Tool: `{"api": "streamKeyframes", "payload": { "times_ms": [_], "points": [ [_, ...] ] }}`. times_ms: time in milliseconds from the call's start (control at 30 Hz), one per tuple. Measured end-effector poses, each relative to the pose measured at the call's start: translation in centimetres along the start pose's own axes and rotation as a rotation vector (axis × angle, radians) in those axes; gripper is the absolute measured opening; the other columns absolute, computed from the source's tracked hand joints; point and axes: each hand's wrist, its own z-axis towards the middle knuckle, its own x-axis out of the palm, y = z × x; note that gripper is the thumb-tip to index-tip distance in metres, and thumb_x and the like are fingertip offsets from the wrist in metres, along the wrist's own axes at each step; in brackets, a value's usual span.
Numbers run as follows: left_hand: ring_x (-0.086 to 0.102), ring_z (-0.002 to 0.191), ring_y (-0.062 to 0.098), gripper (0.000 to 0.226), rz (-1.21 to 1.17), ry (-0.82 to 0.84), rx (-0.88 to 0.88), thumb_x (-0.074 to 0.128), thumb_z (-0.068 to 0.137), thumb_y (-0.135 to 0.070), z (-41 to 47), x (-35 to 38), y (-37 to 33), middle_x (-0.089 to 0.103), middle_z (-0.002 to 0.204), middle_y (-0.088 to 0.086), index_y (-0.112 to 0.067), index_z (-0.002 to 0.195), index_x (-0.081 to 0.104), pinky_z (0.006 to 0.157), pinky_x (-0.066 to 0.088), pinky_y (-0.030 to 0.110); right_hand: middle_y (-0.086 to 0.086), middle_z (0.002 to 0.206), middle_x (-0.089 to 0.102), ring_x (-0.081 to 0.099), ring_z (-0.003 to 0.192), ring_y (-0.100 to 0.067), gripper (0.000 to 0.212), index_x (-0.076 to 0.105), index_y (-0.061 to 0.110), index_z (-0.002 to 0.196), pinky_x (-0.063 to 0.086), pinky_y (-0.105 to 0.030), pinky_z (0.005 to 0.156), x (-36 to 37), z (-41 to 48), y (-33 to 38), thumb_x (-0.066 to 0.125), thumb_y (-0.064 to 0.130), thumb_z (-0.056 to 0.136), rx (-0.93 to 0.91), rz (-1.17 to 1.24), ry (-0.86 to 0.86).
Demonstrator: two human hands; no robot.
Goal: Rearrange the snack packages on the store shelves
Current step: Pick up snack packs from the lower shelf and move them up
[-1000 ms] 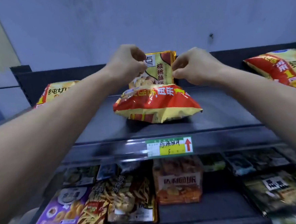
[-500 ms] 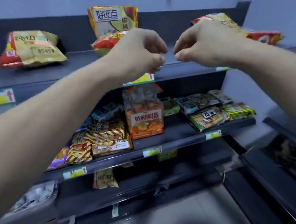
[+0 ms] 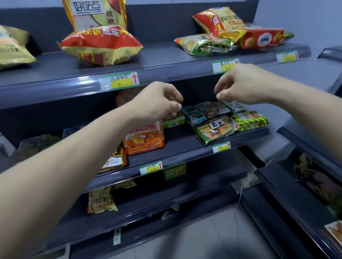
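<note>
**Dark flat snack pack** [image 3: 205,111]: lies flat on middle shelf [image 3: 179,141], just behind green striped pack [image 3: 214,131], among similar small packs. Judged light, thin, crinkly film, slippery; contents probably brittle. Best pinched at sealed end corners, not squeezed mid-body.
**Left hand** [image 3: 158,102], **right hand** [image 3: 238,86]: fingers curled narrow, thumb near forefinger, nothing seen in grip; fingertips just beside pack's far corners, contact unclear.
**Orange pack** [image 3: 144,139]: upright, to left.
**Top shelf** [image 3: 161,55]: puffy red chip bag [image 3: 99,47].
</note>
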Motion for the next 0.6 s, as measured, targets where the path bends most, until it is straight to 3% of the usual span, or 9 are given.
{"api": "streamKeyframes", "payload": {
  "times_ms": [67, 233, 433, 600],
  "points": [
    [0.059, 0.068, 0.017, 0.017, -0.028, 0.011, -0.048, 0.059, 0.088, -0.002, 1.3, 1.4, 0.5, 0.062, 0.077, 0.009, 0.003, 0.104, 0.063, 0.067, 0.056, 0.025, -0.005, 0.101, 0.069, 0.056, 0.078, -0.016, 0.018, 0.072, 0.015, 0.103, 0.04, -0.022, 0.068, 0.6, 0.8, -2.0, 0.062, 0.021, 0.089, 0.005, -0.019, 0.043],
    [0.058, 0.064, 0.014, 0.012, -0.05, 0.04, -0.14, 0.058, 0.088, 0.0, 3.9, 5.3, 1.4, 0.059, 0.074, 0.007, -0.002, 0.1, 0.062, 0.053, 0.051, 0.013, -0.008, 0.107, 0.069, 0.06, 0.089, -0.02, 0.023, 0.07, 0.015, 0.109, 0.042, -0.024, 0.077, 3.0, 3.2, -7.0, 0.062, 0.022, 0.089, 0.019, -0.068, 0.166],
    [0.06, 0.075, 0.024, 0.007, -0.091, 0.05, -0.227, 0.058, 0.088, -0.001, 7.9, 10.3, 2.4, 0.061, 0.082, 0.015, -0.006, 0.091, 0.061, 0.08, 0.055, 0.04, -0.004, 0.111, 0.069, 0.061, 0.101, -0.022, 0.022, 0.071, 0.019, 0.107, 0.044, -0.025, 0.083, 5.6, 5.4, -12.3, 0.062, 0.025, 0.088, 0.023, -0.09, 0.239],
    [0.056, 0.062, 0.015, 0.009, -0.128, 0.058, -0.308, 0.059, 0.087, 0.0, 11.5, 13.5, 3.1, 0.058, 0.072, 0.006, -0.008, 0.083, 0.059, 0.07, 0.054, 0.031, -0.01, 0.113, 0.067, 0.057, 0.093, -0.022, 0.025, 0.07, 0.013, 0.11, 0.042, -0.024, 0.08, 6.9, 7.9, -15.7, 0.064, 0.023, 0.088, 0.064, -0.046, 0.256]
  ]
}}
